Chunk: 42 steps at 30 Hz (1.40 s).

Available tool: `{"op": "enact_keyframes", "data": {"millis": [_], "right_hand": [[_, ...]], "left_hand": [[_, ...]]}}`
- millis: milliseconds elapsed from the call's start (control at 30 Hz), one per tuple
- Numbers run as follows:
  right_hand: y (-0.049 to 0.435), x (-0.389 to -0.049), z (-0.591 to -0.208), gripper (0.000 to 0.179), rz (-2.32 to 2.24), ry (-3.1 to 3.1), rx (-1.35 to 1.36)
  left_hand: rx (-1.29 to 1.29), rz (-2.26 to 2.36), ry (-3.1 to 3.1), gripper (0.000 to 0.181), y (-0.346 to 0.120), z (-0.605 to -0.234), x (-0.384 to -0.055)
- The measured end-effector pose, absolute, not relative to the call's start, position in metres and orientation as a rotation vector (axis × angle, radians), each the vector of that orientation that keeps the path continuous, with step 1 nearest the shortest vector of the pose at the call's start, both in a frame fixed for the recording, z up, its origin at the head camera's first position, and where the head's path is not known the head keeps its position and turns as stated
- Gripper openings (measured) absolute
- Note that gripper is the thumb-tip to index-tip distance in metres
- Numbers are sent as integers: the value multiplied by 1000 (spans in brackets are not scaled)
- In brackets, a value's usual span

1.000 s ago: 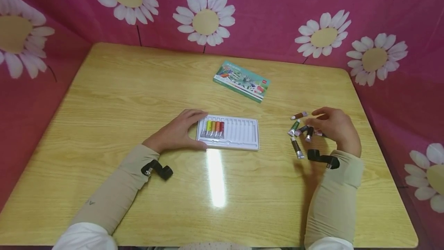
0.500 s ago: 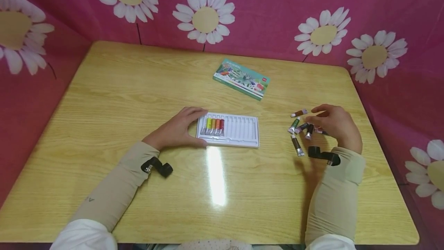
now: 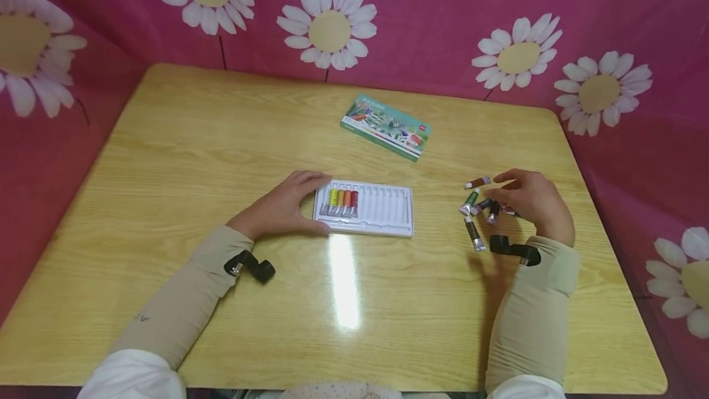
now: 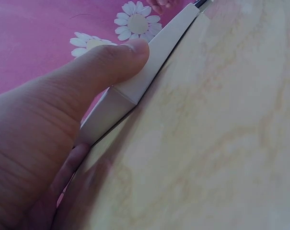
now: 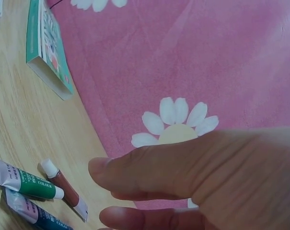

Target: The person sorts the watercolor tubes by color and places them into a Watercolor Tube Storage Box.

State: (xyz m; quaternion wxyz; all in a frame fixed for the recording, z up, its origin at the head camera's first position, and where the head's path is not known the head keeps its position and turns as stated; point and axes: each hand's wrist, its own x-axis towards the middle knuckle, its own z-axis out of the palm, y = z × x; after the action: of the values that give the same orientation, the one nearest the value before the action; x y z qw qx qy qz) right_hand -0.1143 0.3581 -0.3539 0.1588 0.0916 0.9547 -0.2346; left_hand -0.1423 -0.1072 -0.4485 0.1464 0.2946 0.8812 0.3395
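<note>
While left hand (image 3: 274, 208) grips tray (image 3: 384, 207), right hand (image 3: 534, 201) hangs unclenched beside seemingly light, soft tubes (image 5: 37, 186), best pinched near caps (image 5: 59, 192).

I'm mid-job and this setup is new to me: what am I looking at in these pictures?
You're seeing a person's bare left hand and right hand, no machine. The wide view comes from a camera worn on the head, looking down; the other two come from small cameras on the wrists, each close to its own hand. On the wooden table lie a white tray with five small tubes in its left half, a green printed box beyond it, and loose tubes to the right. The left hand grips the tray's left end. The right hand is by the loose tubes, with no tube visible in its grasp.
</note>
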Motion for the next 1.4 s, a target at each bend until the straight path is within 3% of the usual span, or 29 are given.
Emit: {"op": "enact_keyframes", "data": {"millis": [700, 1400], "right_hand": [[371, -114, -360, 65, -691, 2630, 273], [405, -97, -368, 72, -756, 2739, 528]], "left_hand": [[835, 983, 2530, 111, -105, -445, -143], [850, 980, 2544, 111, -105, -448, -143]]}}
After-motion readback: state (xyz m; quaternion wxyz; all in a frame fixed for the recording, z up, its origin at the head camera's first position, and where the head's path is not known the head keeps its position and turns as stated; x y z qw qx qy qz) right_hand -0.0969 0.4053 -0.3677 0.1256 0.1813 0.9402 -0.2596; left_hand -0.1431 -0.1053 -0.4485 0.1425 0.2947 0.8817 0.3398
